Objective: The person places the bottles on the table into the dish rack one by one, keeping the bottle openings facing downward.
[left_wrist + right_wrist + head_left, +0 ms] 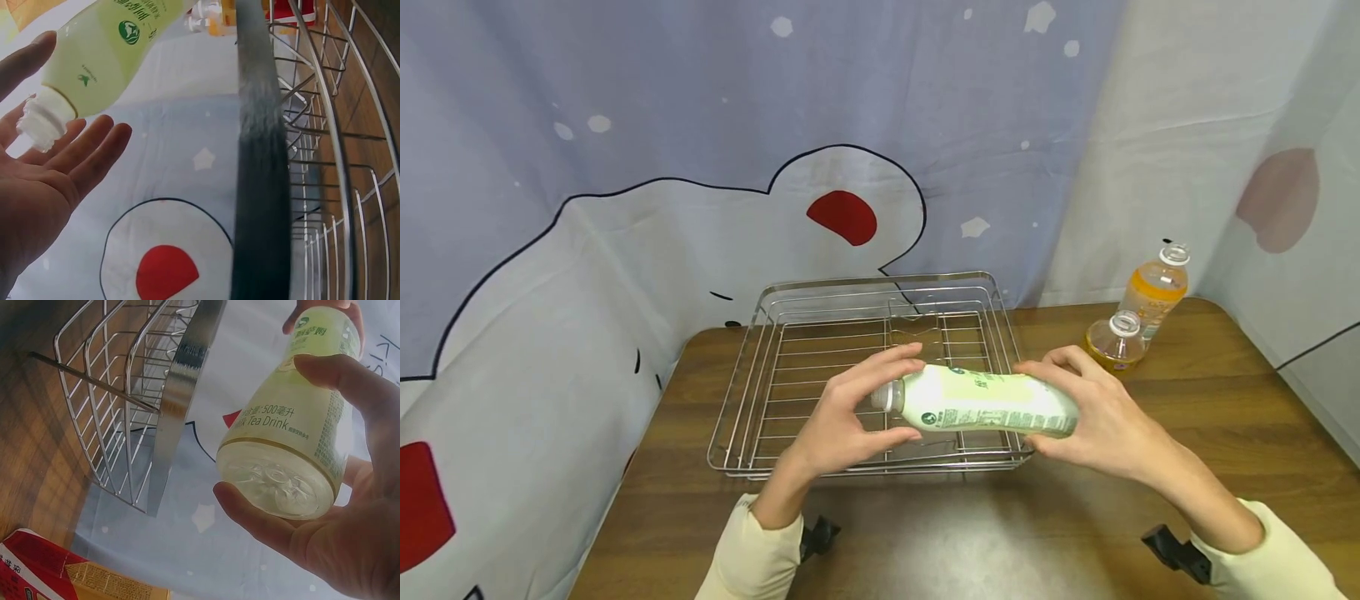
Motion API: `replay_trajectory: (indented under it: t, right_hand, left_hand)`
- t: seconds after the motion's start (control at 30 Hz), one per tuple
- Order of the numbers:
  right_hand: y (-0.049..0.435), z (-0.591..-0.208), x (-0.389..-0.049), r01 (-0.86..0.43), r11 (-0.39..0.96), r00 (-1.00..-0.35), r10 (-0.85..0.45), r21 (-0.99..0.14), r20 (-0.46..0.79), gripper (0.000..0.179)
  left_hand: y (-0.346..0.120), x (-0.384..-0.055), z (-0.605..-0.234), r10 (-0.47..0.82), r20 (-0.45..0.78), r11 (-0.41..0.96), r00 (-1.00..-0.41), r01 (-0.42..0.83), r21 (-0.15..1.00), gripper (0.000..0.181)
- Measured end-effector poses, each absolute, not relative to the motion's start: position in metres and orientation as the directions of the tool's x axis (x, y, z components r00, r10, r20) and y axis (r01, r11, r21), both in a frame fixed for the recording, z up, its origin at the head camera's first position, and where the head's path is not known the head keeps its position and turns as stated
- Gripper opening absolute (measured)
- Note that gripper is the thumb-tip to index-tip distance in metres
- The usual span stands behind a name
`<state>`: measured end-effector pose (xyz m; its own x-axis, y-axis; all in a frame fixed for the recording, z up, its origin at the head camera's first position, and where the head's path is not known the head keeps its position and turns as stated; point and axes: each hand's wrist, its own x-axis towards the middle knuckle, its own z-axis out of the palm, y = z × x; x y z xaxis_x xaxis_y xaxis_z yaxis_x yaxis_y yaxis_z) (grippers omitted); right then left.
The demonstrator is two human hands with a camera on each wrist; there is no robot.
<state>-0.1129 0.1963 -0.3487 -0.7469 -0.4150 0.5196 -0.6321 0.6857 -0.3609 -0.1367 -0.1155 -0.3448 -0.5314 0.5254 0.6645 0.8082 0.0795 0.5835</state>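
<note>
A pale green milk tea bottle (988, 400) lies sideways in the air above a wire basket (820, 379). My right hand (1101, 412) grips the bottle's base end, thumb on one side and fingers on the other; its clear ridged bottom shows beside the hand (350, 506) in the right wrist view. Around the white cap (47, 119) end, my left hand (850, 408) has its fingers spread. Those fingers (94, 150) look fairly straight in the left wrist view, with the thumb near the bottle's shoulder. Whether they touch it I cannot tell.
Two clear bottles stand at the right back: one with an orange label (1156, 283) and a shorter one (1116, 340) in front. A red and gold package (69, 569) shows in the right wrist view. Behind the wooden table (955, 533) hangs a patterned curtain (700, 100).
</note>
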Motion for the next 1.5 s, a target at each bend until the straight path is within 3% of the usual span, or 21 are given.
replay_trajectory:
  t: [0.53, 0.83, 0.97, 1.17, 1.37, 1.5]
  right_hand:
    - [0.196, -0.344, -0.109, -0.633, 0.690, -0.750, -0.432, -0.351, 0.501, 0.077]
    - [0.205, -0.340, -0.108, -0.641, 0.616, -0.755, -0.403, -0.458, 0.516, 0.088]
    - [0.211, -0.342, -0.109, -0.622, 0.486, -0.783, -0.382, -0.614, 0.490, 0.095]
    - [0.218, -0.349, -0.110, -0.553, 0.134, -0.796, -0.377, -0.822, 0.474, 0.098]
    - [0.214, -0.354, -0.113, -0.575, -0.189, -0.712, -0.362, -0.796, 0.601, 0.097]
    - [0.207, -0.355, -0.115, -0.589, -0.314, -0.657, -0.349, -0.744, 0.668, 0.100]
  left_hand:
    - [-0.112, -0.137, -0.355, 0.500, 0.688, 0.048, -0.526, 0.810, 0.584, 0.061]
    - [-0.117, -0.136, -0.360, 0.462, 0.689, -0.089, -0.558, 0.744, 0.662, 0.060]
    - [-0.124, -0.135, -0.362, 0.440, 0.689, -0.107, -0.575, 0.729, 0.676, 0.061]
    - [-0.131, -0.133, -0.364, 0.384, 0.675, -0.176, -0.630, 0.668, 0.723, 0.065]
    - [-0.134, -0.132, -0.368, 0.345, 0.660, -0.328, -0.667, 0.574, 0.751, 0.059]
    - [-0.135, -0.131, -0.371, 0.327, 0.633, -0.385, -0.702, 0.513, 0.767, 0.057]
